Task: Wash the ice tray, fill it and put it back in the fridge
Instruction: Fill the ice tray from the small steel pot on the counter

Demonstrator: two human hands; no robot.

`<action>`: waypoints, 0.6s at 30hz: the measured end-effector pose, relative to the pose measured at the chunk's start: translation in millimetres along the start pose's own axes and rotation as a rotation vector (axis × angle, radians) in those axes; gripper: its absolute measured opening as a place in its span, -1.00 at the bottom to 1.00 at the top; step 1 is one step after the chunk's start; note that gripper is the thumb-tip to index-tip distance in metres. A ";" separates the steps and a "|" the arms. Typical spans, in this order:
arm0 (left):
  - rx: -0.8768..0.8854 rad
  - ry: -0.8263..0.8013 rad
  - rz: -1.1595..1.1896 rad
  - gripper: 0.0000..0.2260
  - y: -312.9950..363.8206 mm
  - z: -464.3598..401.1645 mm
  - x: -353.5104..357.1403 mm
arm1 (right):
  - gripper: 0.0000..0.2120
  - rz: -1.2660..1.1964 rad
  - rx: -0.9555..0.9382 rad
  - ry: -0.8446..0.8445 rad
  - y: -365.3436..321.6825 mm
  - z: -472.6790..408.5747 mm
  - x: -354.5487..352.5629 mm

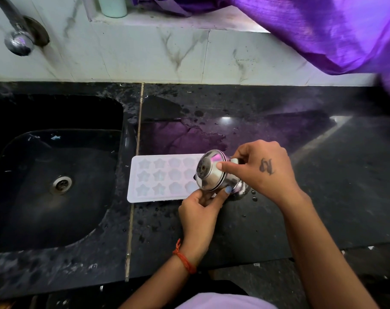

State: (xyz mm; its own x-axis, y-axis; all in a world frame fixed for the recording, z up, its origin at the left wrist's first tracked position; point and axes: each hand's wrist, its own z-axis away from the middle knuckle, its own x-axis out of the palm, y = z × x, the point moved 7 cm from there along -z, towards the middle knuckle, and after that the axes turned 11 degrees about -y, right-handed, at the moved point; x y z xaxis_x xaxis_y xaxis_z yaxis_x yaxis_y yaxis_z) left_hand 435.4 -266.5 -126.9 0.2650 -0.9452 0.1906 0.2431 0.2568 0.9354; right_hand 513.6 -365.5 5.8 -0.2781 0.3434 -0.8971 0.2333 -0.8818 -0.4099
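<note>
A white ice tray (158, 177) with star- and flower-shaped cells lies flat on the black counter, just right of the sink. A small steel jug (210, 173) with a lid is tipped on its side over the tray's right end, lid facing left. My right hand (263, 168) grips the jug by its handle, with the forefinger pressed on the lid. My left hand (200, 210) holds the jug from below, thumb on the lid's rim. The tray's right end is hidden behind the jug.
A black sink (56, 175) with a steel drain lies to the left. A steel tap (19, 39) juts from the marble wall above it. Purple cloth (323, 30) hangs at the top right. The counter (323, 186) around the tray is wet.
</note>
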 end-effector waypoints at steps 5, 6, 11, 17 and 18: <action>-0.063 -0.043 0.141 -0.81 -4.2 1.6 8.7 | -0.65 0.100 0.019 -0.001 -5.4 0.3 -1.2; -0.069 -0.047 0.162 -0.84 -3.8 1.9 9.9 | -0.64 0.117 0.014 0.005 -6.5 0.3 -1.5; -0.072 -0.058 0.231 -0.88 -4.2 1.6 12.9 | -0.62 0.167 -0.006 0.027 -10.4 0.4 -2.6; -0.077 -0.061 0.253 -0.90 -4.5 0.8 14.5 | -0.61 0.177 -0.011 0.035 -10.1 -0.5 -2.0; -0.077 -0.062 0.248 -0.91 -4.3 0.9 14.8 | -0.61 0.173 -0.009 0.036 -9.3 -0.7 -1.5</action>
State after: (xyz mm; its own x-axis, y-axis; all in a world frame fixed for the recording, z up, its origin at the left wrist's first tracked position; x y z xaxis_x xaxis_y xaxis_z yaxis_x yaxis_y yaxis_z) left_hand 437.5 -281.7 -127.8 0.2684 -0.8616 0.4308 0.2492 0.4941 0.8329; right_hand 512.6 -357.6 10.9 -0.1995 0.1985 -0.9596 0.2833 -0.9257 -0.2504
